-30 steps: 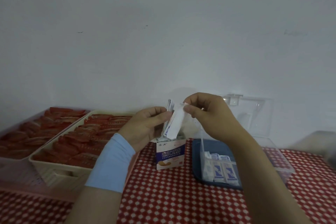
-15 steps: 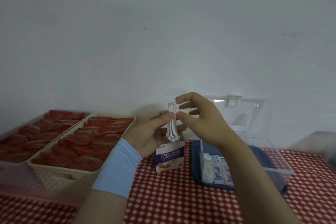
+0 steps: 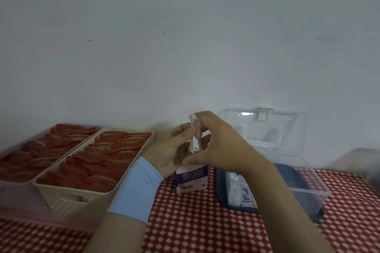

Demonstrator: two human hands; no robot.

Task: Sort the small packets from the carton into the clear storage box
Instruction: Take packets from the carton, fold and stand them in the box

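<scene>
A small white and purple carton (image 3: pixel 192 179) stands upright on the red checked tablecloth. Just above it, my left hand (image 3: pixel 170 150) and my right hand (image 3: pixel 218 148) together pinch a thin stack of small white packets (image 3: pixel 194 135), held upright between the fingertips. To the right stands the clear storage box (image 3: pixel 308 187) with its lid (image 3: pixel 265 127) raised against the wall. Several white and blue packets (image 3: pixel 240 193) lie at its left end, partly hidden by my right forearm.
Two long baskets sit at the left, a cream one (image 3: pixel 61 191) and a pink one (image 3: pixel 12 189), both packed with red sachets (image 3: pixel 98 160). A dark blue tray (image 3: pixel 226 204) lies under the clear box. A blurred grey object (image 3: pixel 368 162) is at the far right edge.
One second ago my right hand drew one packet out at an angle. Now both hands have closed together on the bunch of packets, holding it upright above the carton.
</scene>
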